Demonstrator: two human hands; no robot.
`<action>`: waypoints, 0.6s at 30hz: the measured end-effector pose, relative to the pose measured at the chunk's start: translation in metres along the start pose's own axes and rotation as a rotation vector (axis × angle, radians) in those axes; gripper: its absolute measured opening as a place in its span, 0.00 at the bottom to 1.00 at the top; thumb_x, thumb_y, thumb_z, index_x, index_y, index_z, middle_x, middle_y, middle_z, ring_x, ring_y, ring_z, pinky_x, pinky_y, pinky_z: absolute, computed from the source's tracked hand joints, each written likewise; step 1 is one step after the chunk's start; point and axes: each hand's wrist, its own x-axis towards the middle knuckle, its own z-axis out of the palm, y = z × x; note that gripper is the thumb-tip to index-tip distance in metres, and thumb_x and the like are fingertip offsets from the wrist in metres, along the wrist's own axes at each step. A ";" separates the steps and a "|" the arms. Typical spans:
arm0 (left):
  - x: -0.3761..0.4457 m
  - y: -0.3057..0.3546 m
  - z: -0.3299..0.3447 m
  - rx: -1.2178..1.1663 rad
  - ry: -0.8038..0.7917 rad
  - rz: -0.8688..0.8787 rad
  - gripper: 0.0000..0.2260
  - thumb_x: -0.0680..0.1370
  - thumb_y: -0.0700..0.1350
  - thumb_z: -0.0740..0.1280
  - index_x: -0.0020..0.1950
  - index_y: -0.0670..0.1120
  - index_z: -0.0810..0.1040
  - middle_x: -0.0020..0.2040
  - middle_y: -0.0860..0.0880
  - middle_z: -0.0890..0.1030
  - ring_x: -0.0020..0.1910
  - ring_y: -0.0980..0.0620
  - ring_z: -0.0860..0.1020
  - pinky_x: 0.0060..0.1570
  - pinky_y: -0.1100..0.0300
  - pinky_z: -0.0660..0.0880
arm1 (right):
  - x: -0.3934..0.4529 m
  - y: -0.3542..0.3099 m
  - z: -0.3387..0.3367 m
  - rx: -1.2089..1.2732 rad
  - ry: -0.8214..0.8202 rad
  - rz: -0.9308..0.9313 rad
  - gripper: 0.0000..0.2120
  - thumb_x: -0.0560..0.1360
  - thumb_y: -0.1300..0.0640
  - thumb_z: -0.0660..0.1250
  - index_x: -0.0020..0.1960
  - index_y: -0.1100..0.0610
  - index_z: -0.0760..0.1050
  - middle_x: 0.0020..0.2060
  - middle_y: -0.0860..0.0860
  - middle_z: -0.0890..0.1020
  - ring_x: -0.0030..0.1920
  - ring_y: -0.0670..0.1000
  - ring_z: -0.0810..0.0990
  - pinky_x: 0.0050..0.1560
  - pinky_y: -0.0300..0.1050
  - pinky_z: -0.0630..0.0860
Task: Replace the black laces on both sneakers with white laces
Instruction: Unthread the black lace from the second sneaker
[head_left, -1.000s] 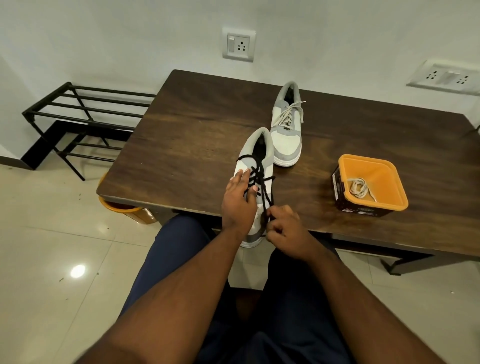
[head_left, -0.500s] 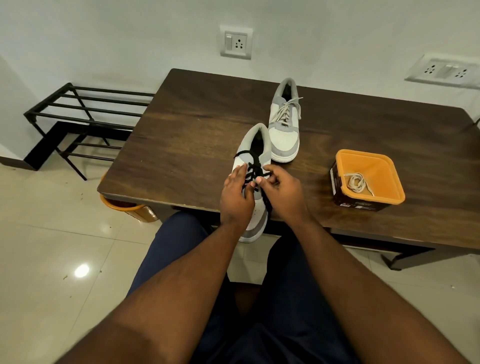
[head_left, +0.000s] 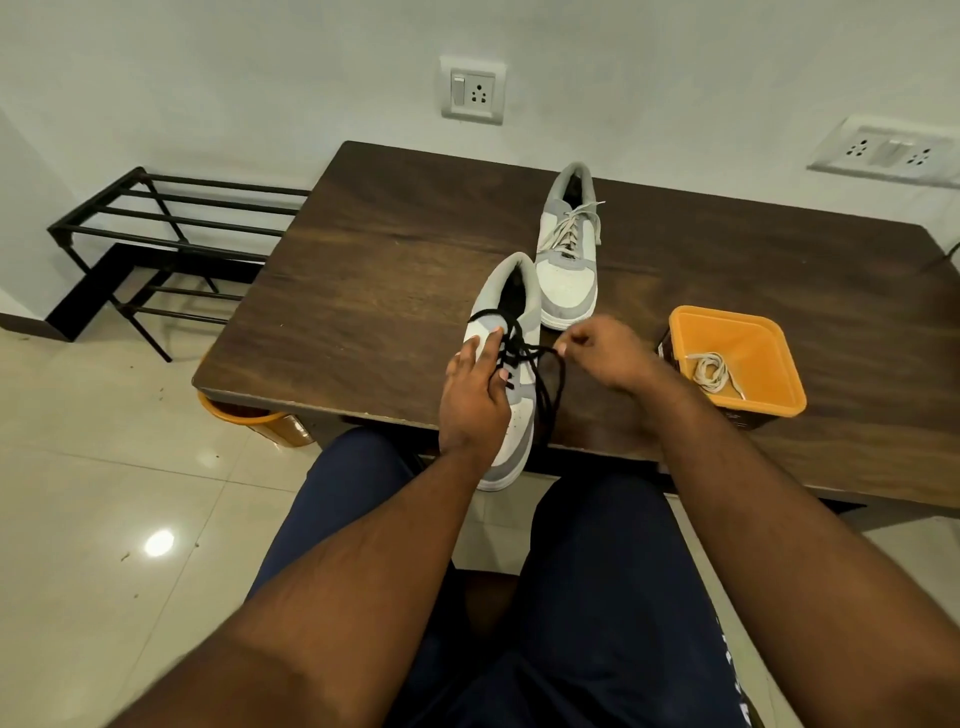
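The near sneaker (head_left: 511, 374) lies at the front edge of the dark wooden table (head_left: 363, 291), its toe overhanging toward my lap and its heel pointing at the wall. A black lace (head_left: 524, 353) is threaded through its eyelets, part of it drawn out in a loose loop to the right and trailing down past the table edge. My left hand (head_left: 475, 400) rests on the shoe's left side, fingers (head_left: 485, 345) laid fairly straight along the upper and pressing it down. My right hand (head_left: 605, 353) hovers just right of the shoe, its curled thumb and forefinger pinching the black lace where the loop peaks.

Just beyond, and almost touching the near shoe's heel, the second sneaker (head_left: 569, 249) sits flat on the table, already laced in white (head_left: 571, 228). To the right, near my right forearm, an orange tray (head_left: 769, 332) sits on top of a dark box and holds a coiled white lace (head_left: 714, 371).

A black metal rack (head_left: 156, 234) stands on the tiled floor to the left of the table, an orange bin (head_left: 260, 421) shows under the table's front left corner, and two switch plates (head_left: 472, 91) are set in the pale wall behind.
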 end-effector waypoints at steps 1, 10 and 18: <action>0.000 0.000 0.000 0.003 -0.001 -0.003 0.23 0.83 0.43 0.58 0.77 0.56 0.61 0.77 0.46 0.63 0.76 0.45 0.59 0.72 0.52 0.58 | 0.002 -0.001 -0.001 -0.056 0.091 -0.010 0.07 0.77 0.55 0.67 0.51 0.55 0.82 0.47 0.50 0.81 0.46 0.48 0.77 0.49 0.43 0.72; 0.002 -0.002 0.002 0.032 -0.014 -0.027 0.23 0.83 0.44 0.57 0.77 0.56 0.61 0.78 0.47 0.62 0.76 0.45 0.58 0.72 0.52 0.59 | 0.018 -0.050 0.029 0.286 0.148 0.091 0.10 0.74 0.56 0.71 0.35 0.56 0.75 0.29 0.47 0.77 0.30 0.43 0.74 0.35 0.38 0.70; 0.002 -0.005 0.004 0.027 -0.001 0.006 0.23 0.82 0.42 0.58 0.77 0.55 0.62 0.76 0.46 0.64 0.75 0.45 0.61 0.73 0.50 0.61 | 0.050 -0.091 -0.035 0.793 0.349 0.129 0.06 0.81 0.59 0.58 0.45 0.58 0.71 0.32 0.53 0.76 0.23 0.47 0.72 0.25 0.39 0.67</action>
